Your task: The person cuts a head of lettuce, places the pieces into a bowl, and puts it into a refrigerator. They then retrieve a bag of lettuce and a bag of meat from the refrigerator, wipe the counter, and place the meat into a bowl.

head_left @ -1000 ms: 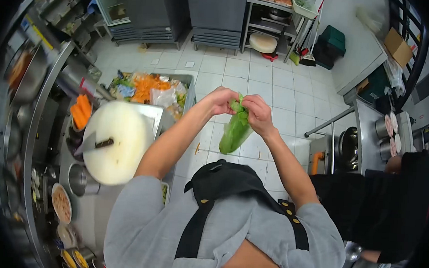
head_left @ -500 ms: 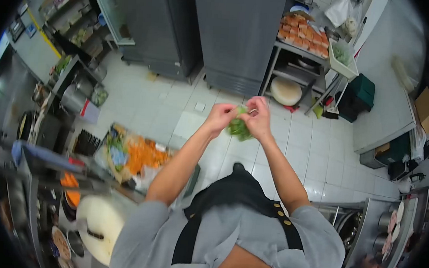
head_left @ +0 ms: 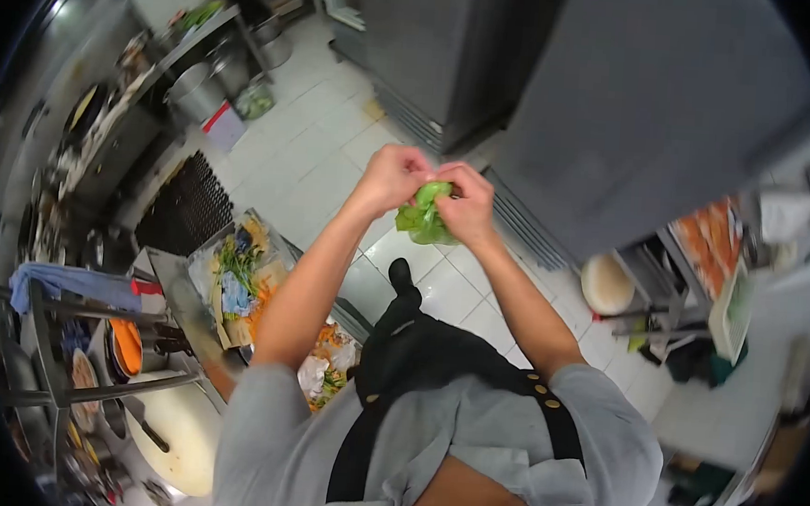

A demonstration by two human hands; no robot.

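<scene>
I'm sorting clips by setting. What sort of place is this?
Most likely a commercial kitchen. Tall stainless steel refrigerators stand on a white tiled floor, a bin of vegetable scraps sits beside a round white cutting board, and both hands hold a green leafy vegetable.

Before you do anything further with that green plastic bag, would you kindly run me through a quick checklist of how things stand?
1. Both hands on the bag: ok; left hand and right hand grip the green plastic bag.
2. Bag held clear of the floor: ok; it is up in front of the chest.
3. Bag tied shut: cannot tell; the fingers hide its top.
4. Bag contents: cannot tell.
5. Waste tray of vegetable scraps within reach: ok; it sits by the left elbow.
6. Knife out of the way: ok; it lies on the white cutting board.
</scene>
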